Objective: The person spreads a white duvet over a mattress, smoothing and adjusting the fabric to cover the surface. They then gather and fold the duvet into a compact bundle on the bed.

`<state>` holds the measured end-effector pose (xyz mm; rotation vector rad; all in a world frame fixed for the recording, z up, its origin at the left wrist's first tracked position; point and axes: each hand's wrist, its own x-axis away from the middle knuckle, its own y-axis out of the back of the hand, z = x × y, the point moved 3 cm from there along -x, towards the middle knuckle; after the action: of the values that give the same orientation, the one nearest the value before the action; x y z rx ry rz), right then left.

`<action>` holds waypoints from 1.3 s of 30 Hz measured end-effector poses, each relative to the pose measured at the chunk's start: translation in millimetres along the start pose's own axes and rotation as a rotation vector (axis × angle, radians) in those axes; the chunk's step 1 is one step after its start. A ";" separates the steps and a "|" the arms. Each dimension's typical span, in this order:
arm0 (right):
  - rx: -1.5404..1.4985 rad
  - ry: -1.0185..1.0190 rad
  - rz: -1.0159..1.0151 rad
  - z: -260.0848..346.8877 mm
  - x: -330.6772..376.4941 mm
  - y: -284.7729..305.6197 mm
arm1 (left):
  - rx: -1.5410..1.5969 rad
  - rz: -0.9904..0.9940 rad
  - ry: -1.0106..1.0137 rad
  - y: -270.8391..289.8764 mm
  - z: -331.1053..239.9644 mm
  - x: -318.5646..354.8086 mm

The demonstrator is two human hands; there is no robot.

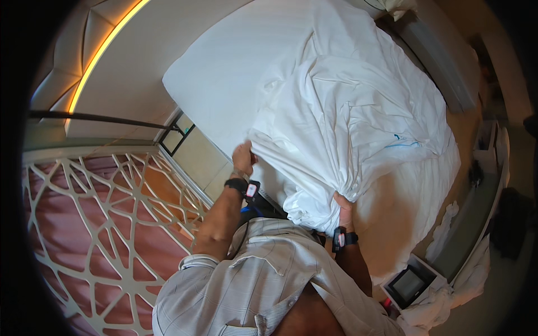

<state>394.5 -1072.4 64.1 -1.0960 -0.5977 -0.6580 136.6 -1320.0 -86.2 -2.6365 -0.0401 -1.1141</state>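
So we're standing right at the near corner of the bed with the bare white mattress, and there's not much room: a white lattice screen over pink panels is crowding our left side, and a beige padded wall with a glowing amber strip is running along the far left edge. On our right, a strip of tan floor is staying open next to the bed. The big crumpled white cotton sheet is piling over the right half of the mattress and spilling off the near edge. Our chest is blocking the bed corner below us, and the dark stuff on the far right is too dim to make out. Our left hand is pinching the sheet's edge in a closed grip. Our right hand is bunching a gathered fold, fingers mostly buried in fabric.
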 end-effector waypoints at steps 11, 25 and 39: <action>-0.080 0.125 0.043 -13.7 -11.2 -48.4 | -0.436 0.021 -0.683 -66.8 -127.6 -75.2; -0.144 0.096 -0.097 -16.4 12.9 -57.1 | 0.348 0.308 0.502 -18.3 88.4 -45.9; -0.138 0.075 -0.058 -14.5 12.4 -36.9 | 0.256 0.422 -0.137 -166.7 -102.4 -21.6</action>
<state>377.2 -1099.6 90.3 -1.1805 -0.5272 -0.7972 27.8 -1185.1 7.1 -2.3382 0.3101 -0.7337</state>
